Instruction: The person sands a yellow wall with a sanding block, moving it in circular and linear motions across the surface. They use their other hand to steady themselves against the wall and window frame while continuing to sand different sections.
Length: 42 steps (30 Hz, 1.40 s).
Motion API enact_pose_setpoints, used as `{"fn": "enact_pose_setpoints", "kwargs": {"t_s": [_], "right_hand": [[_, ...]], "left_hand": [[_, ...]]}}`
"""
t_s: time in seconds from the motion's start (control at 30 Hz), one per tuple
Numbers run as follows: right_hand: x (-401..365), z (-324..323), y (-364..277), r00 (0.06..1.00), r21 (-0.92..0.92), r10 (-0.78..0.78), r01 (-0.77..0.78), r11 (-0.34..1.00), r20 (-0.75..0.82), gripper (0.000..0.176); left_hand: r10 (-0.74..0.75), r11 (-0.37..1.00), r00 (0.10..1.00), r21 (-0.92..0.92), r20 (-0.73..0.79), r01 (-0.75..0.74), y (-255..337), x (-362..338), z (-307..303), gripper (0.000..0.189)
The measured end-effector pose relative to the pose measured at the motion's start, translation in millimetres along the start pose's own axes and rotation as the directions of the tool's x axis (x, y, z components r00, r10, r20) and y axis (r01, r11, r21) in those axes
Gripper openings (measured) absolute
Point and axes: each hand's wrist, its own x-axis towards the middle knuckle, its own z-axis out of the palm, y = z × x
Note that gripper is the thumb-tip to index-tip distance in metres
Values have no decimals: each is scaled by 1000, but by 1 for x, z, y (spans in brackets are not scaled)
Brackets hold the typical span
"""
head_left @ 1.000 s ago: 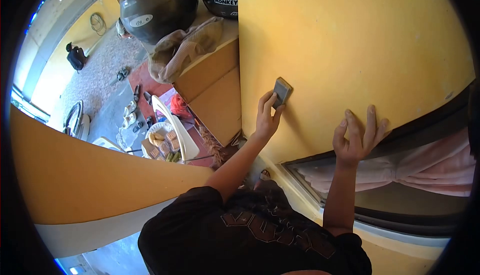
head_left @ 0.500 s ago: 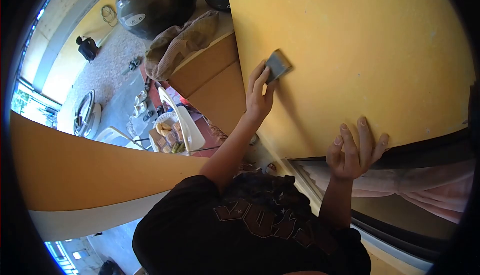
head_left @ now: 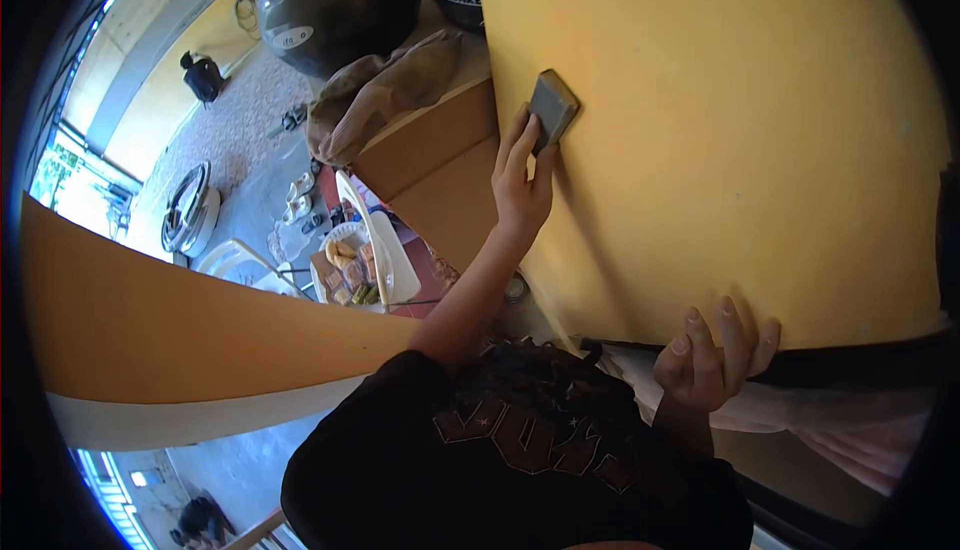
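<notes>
My left hand (head_left: pixel 522 175) has its fingers closed on a grey block (head_left: pixel 554 110), whose face lies against the yellow wall panel (head_left: pixel 720 130). The block is near the panel's left edge, tilted in my fingertips. Lower down on the right, my right hand (head_left: pixel 715 355) is spread at the panel's bottom edge, with nothing in it. Its fingertips rest on or close to the yellow surface.
Two helmets (head_left: pixel 340 10) and a brown cloth (head_left: pixel 385 95) sit on a ledge at upper left. Beyond are a white chair (head_left: pixel 390 260) with food packs, shoes (head_left: pixel 298 198), a seated person (head_left: pixel 203 78) and another person (head_left: pixel 205 518) at lower left. Pink curtain (head_left: pixel 850 440) hangs at right.
The view has shifted, so the panel's bottom edge appears lower. My left hand and the block have moved up along the panel. My right hand stays by the bottom edge.
</notes>
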Motion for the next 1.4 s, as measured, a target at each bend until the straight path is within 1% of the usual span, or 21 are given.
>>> {"fn": "enact_pose_setpoints", "kwargs": {"t_s": [0.07,0.13,0.2,0.27,0.33,0.4,0.53,0.6,0.67,0.73,0.77,0.87,0.93,1.0,1.03,1.1,1.13,1.2,1.27,1.37,1.4], "right_hand": [[-6,-3,3,1000,38,-24,24,999,4,24],[-5,2,9,999,62,-41,41,997,-4,24],[-5,6,11,988,40,-108,113,993,-108,26],[-3,4,16,988,41,-139,142,989,-74,27],[-2,2,15,985,40,-170,170,985,-25,28],[3,4,12,986,-3,-160,160,987,-55,31],[2,5,11,989,-28,-149,148,989,-24,29],[2,4,4,999,-7,-38,38,999,-7,29],[7,2,2,1000,-28,-26,27,999,11,31],[10,2,-3,999,-33,-1,3,999,40,34],[10,2,-3,999,-40,-4,5,999,39,33],[12,11,-8,999,-54,34,-35,998,-17,30],[9,9,-8,998,-102,56,-53,993,30,26],[14,10,-11,998,-113,63,-60,992,30,25],[16,9,-12,998,-122,59,-56,991,18,25],[14,8,-14,997,-133,70,-64,989,37,24],[12,9,-15,995,-141,91,-84,987,49,23],[8,9,-15,995,-165,82,-72,984,54,23],[7,13,-12,996,-198,65,-51,979,65,23],[4,13,-16,996,-233,68,-52,971,62,22],[5,16,-19,997,-279,69,-57,959,33,25]], "left_hand": [[34,999,999,-18,-37,-35,-5,1,2,34],[19,999,1000,51,-9,-18,-31,-33,2,34],[-9,995,1000,104,-6,9,-59,-61,6,34],[-88,995,996,40,-27,89,-75,-83,6,33],[-88,993,996,79,-16,89,-52,-54,5,32],[74,997,996,40,-54,-72,-28,-20,7,31],[89,996,992,-20,-87,-91,-22,-5,14,36],[168,980,982,121,-90,-157,-38,-19,13,34],[154,984,985,100,-75,-146,-67,-44,16,36],[-30,994,997,106,-67,37,-87,-65,11,37],[-30,988,999,148,-33,35,-92,-71,6,37],[4,992,1000,122,12,-5,-73,-58,-1,37],[56,996,998,71,34,-58,-37,-38,-3,36],[21,998,1000,51,20,-22,-24,-32,-3,36],[10,999,1000,47,19,-11,-30,-36,-5,36],[-119,986,992,119,30,115,-58,-51,-6,36],[-120,987,993,109,17,118,-73,-59,-8,36],[-198,973,977,139,79,186,-88,-66,-15,36],[-194,978,979,94,63,188,-91,-59,-14,37],[-19,999,999,41,34,17,-71,-20,-14,37],[-41,999,999,29,21,40,-70,-12,-12,37]]}}
